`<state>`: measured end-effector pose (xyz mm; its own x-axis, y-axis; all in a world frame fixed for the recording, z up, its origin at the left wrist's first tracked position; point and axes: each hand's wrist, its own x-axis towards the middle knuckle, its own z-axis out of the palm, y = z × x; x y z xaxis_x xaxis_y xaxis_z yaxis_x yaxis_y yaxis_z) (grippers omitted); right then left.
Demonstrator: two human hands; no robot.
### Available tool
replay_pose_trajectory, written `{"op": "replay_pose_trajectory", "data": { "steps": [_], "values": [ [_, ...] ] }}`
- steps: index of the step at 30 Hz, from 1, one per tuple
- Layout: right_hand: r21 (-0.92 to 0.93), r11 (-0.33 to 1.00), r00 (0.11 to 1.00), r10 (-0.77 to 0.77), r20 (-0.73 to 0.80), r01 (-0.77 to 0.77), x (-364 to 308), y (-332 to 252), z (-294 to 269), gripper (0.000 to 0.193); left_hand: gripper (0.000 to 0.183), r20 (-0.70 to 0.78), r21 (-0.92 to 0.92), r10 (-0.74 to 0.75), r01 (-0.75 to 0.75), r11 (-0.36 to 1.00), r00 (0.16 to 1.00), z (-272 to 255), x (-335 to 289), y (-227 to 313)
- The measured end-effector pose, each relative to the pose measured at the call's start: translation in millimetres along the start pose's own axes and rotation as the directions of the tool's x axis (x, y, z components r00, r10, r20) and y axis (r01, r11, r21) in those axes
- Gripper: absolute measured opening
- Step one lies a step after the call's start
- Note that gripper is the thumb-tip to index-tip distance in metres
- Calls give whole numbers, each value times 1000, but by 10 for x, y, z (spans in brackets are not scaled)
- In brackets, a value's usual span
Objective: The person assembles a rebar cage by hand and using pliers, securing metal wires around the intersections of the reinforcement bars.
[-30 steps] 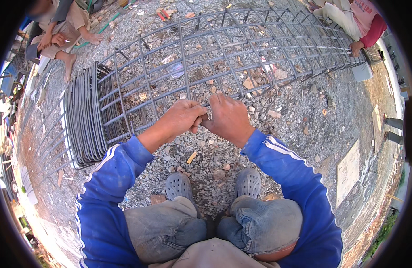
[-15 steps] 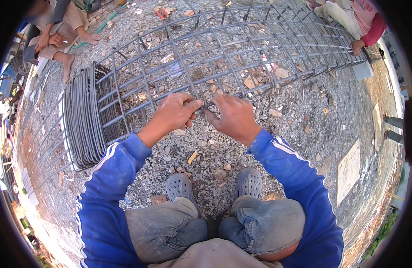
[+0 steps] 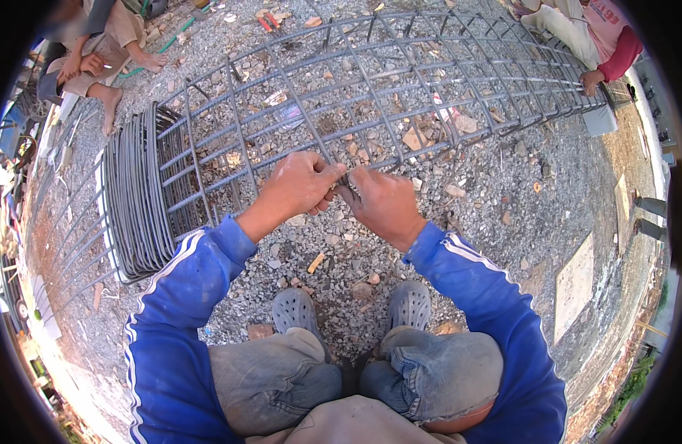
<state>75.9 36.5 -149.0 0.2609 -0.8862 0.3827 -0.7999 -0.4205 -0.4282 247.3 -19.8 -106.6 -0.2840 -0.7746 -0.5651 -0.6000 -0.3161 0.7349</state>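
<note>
A long cage of grey steel rebar [image 3: 241, 135] stretches across the ground in front of me. My left hand [image 3: 300, 183] is at its near edge, thumb and fingers pinched beside a crossing bar. Close against it, my right hand [image 3: 389, 203] is also closed, its thumb and forefinger pressed together at the same spot. Whatever the fingertips grip is thin and dark, mostly hidden between the hands. A tight bundle of rebar stirrups [image 3: 137, 194] stands around the long bars at the cage's left end.
At upper right, another person's hand [image 3: 592, 80] rests at the cage's far end. A second person sits at upper left, bare foot [image 3: 110, 109] near the stirrups. Red-handled pliers [image 3: 267, 22] lie beyond the cage. Gravel and rubble surround my grey clogs [image 3: 296, 311].
My hands have drawn closer together at the bar. The left has shifted slightly right, and the gap between the fingertips has narrowed.
</note>
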Motion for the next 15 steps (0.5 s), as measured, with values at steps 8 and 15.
{"op": "replay_pose_trajectory", "data": {
  "steps": [8, 15],
  "values": [
    [33, 999, 999, -35, 0, 35, -36, 80, 0, 15, 21, 309, -359, 34, 84, 930, 950, 260, -360, -5],
    [72, 997, 1000, 3, -31, -1, -23, 74, 31, 24, 20, 138, -53, 109, -103, 993, 984, -142, -192, -154]
  ]
}}
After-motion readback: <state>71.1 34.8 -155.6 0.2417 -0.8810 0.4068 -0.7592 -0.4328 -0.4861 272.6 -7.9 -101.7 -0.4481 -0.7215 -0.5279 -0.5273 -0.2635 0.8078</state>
